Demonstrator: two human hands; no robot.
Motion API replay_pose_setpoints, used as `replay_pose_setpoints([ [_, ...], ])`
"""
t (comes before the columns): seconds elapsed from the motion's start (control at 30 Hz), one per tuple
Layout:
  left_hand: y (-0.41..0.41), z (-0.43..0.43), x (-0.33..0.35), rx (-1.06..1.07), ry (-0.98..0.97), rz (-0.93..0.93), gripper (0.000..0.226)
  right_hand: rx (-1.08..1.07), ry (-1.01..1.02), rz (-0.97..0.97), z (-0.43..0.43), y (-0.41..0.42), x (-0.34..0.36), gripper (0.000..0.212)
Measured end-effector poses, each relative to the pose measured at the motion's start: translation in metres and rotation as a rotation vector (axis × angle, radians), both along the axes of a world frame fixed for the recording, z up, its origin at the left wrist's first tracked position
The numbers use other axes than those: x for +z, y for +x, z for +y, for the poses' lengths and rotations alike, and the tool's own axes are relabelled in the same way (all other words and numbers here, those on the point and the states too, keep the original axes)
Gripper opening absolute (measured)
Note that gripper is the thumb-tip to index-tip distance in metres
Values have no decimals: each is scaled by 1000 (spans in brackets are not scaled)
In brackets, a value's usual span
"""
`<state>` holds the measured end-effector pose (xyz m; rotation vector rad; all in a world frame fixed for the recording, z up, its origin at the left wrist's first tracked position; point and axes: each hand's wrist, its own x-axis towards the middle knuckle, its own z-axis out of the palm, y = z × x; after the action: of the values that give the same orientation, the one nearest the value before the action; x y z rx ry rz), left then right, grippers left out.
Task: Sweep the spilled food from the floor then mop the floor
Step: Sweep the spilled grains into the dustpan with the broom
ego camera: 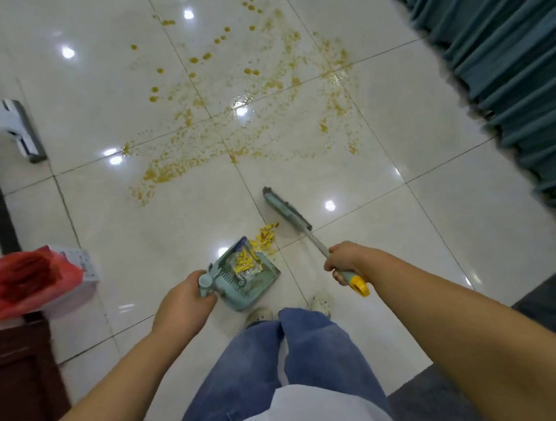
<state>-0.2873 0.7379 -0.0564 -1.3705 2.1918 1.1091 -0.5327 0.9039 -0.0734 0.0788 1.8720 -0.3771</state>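
Observation:
My left hand (pixel 185 300) grips the handle of a pale green dustpan (pixel 263 275) resting on the white tiled floor just ahead of my feet. Yellow food pieces and a clear wrapper lie inside the pan. My right hand (pixel 342 260) holds the broom's handle (pixel 318 244), which has a yellow tip; the broom head (pixel 285 211) sits on the floor right of the pan's mouth. A small heap of yellow food (pixel 267 237) lies between broom head and pan. Beyond, orange-brown sauce smears and drops (pixel 243 121) spread widely across several tiles.
A flat mop (pixel 19 129) lies on the floor at far left beside a dark strip. A red plastic bag over a white bin (pixel 20 283) stands at left, with dark wooden furniture (pixel 12 375) below it. Teal curtains (pixel 510 48) hang on the right; a grey rug (pixel 555 318) lies at lower right.

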Motion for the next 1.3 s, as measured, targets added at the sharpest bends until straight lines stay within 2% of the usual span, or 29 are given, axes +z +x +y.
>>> replay_pose_setpoints([
  [0.13, 1, 2, -6, -24, -28, -29, 35, 76, 43, -93, -1, 21, 5, 20],
  [0.2, 4, 2, -5, -26, -39, -34, 36, 86, 52, -131, 7, 31, 15, 23],
  [0.33, 10, 3, -1, -32, -69, -55, 33, -4, 47, -254, 22, 32, 36, 22],
  [0.47, 10, 16, 1, -27, -70, -64, 33, -103, 12, -331, 41, 9, 54, 41],
  [0.63, 14, 43, 6, -28, -68, -53, 31, 106, -10, -198, 60, 1, 67, 50],
  [0.8, 26, 60, 12, 47, -62, -32, 30, 193, -12, -48, 59, -9, 52, 57],
  [0.93, 35, 73, 13, 111, -65, -27, 31, 326, 24, 19, 52, -20, 23, 48],
  [1.13, 40, 77, 5, 144, -62, -74, 25, 416, 81, -42, 56, -1, 7, 36],
  [1.3, 38, 78, 9, 148, -76, -92, 20, 310, 85, -202, 70, 9, 32, 37],
])
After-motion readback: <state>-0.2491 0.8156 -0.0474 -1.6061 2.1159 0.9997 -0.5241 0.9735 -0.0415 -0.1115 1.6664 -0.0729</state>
